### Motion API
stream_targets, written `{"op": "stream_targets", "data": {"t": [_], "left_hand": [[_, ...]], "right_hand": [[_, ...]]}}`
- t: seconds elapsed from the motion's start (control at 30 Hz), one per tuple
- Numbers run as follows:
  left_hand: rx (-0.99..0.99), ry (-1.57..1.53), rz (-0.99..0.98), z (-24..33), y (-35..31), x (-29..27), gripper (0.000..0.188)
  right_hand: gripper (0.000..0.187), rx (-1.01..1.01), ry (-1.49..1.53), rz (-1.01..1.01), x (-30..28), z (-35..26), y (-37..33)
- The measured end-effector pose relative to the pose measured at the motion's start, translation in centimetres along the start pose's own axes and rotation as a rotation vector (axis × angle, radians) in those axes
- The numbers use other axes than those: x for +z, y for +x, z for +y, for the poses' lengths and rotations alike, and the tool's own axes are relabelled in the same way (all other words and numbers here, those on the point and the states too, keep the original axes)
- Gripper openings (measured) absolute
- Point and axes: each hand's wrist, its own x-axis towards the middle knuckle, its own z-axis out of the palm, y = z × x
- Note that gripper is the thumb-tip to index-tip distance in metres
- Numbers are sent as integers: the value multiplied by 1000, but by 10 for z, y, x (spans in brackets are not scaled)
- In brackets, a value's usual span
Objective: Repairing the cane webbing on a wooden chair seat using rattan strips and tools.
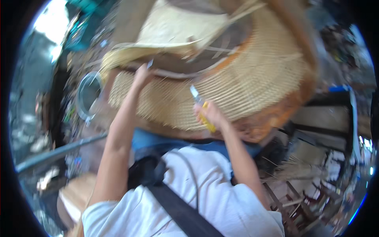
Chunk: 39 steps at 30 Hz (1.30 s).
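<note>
The left hand (141,77) pinches the rim of a woven basket (237,83); the right hand (209,114) has its grip clenched on a yellow-handled knife (202,111) against the weave.

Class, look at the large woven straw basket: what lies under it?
Under the large woven straw basket show blue cloth and a white shirt. Whatever lies beneath its middle is covered. The right hand holds a yellow-handled knife.

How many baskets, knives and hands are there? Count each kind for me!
Woven basket: 1
Yellow-handled knife: 1
Hands: 2, the left hand on the basket's rim and the right hand gripping the knife
Total: 4
</note>
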Motion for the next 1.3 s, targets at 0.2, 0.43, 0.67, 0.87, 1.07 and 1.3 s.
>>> {"op": "stream_targets", "data": {"t": [0.2,0.43,0.67,0.87,1.07,1.3], "left_hand": [[-160,112,-130,-37,22,13,37],[-137,127,-252,-53,17,30,32],[-28,369,-230,-40,15,46,37],[-68,441,-274,-32,14,54,37],[-23,458,-218,-51,12,53,34],[-68,472,-349,-36,13,43,41]], "right_hand": [[28,33,-332,-263,46,-7,155],[42,-11,-1060,-451,69,-33,213],[49,-14,-1007,-420,64,-25,226],[43,106,-754,-354,66,-14,226],[31,147,-657,-329,71,-27,210],[27,96,67,-170,78,9,200]]}}
